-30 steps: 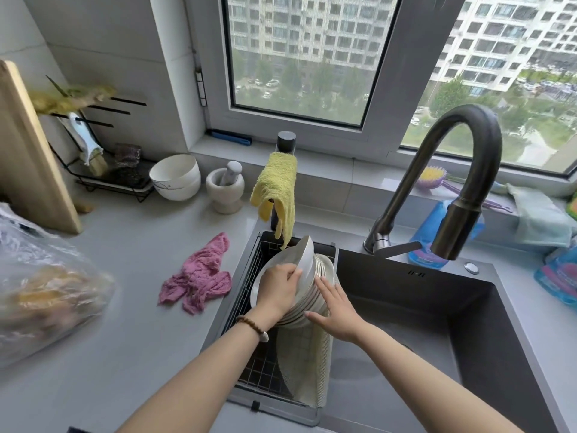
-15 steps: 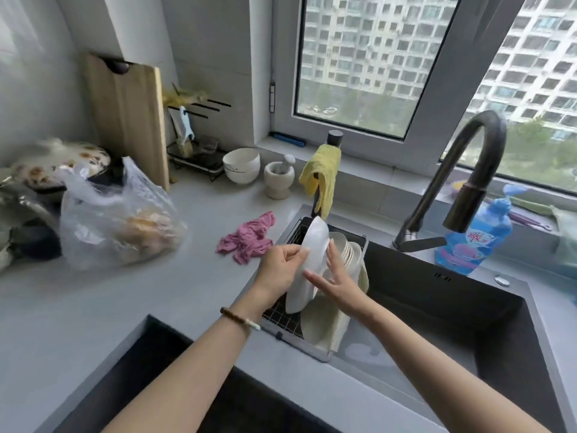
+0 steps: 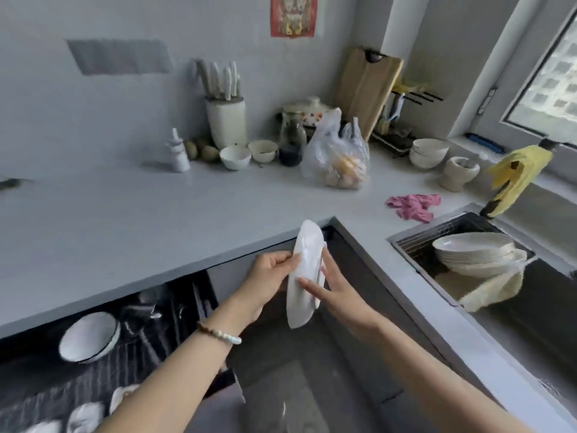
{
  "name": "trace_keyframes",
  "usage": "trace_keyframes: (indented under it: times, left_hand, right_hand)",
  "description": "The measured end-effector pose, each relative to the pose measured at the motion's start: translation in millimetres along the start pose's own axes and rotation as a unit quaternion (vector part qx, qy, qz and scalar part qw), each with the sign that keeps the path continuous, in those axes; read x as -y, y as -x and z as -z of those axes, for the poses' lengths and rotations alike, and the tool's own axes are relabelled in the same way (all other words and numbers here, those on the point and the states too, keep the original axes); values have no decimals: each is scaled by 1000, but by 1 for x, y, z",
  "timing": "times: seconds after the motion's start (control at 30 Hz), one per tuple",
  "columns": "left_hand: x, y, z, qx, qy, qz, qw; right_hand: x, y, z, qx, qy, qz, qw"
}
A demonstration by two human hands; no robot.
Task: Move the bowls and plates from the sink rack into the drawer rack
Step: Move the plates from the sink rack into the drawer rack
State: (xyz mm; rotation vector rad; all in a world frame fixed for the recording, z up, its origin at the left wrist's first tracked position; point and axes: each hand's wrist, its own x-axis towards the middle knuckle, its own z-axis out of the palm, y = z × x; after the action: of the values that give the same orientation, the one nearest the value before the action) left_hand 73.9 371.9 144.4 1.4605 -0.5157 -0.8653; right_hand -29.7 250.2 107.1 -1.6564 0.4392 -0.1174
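The white round ceramic plate (image 3: pixel 304 260) has left the dark wire sink rack (image 3: pixel 415 245), where it stood half a second ago. It is now held edge-up in front of the grey desk's (image 3: pixel 156 214) corner, right of the open drawer rack (image 3: pixel 125 354). The left hand (image 3: pixel 268 276) grips its left rim with curled fingers; the right hand (image 3: pixel 331 292) pinches the right rim.

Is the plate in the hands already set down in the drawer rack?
No, the left hand and right hand hold the plate in the air beside the open drawer rack.
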Motion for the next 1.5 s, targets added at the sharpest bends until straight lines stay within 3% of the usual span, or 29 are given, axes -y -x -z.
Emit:
trace_keyframes:
  times: [0.3,0.67,1.13,1.37,1.5]
  left_hand:
    - [58,150,232,-194,108,36,974]
    - [145,267,465,-258,151,127,946]
    - [223,260,599,-380,238,179,876]
    - [273,263,658,-375,247,176,876]
    - [290,275,691,-347,203,161,901]
  right_hand:
    - [15,-28,-264,157,47,-11,986]
    - [-19,-64,-531,232,66,-96,966]
    - [-87,-163,-676,335,72,-145,928]
    - [-123,-190,-725,365,60,-123,921]
    - [-145,-190,-753,369,49,-101,923]
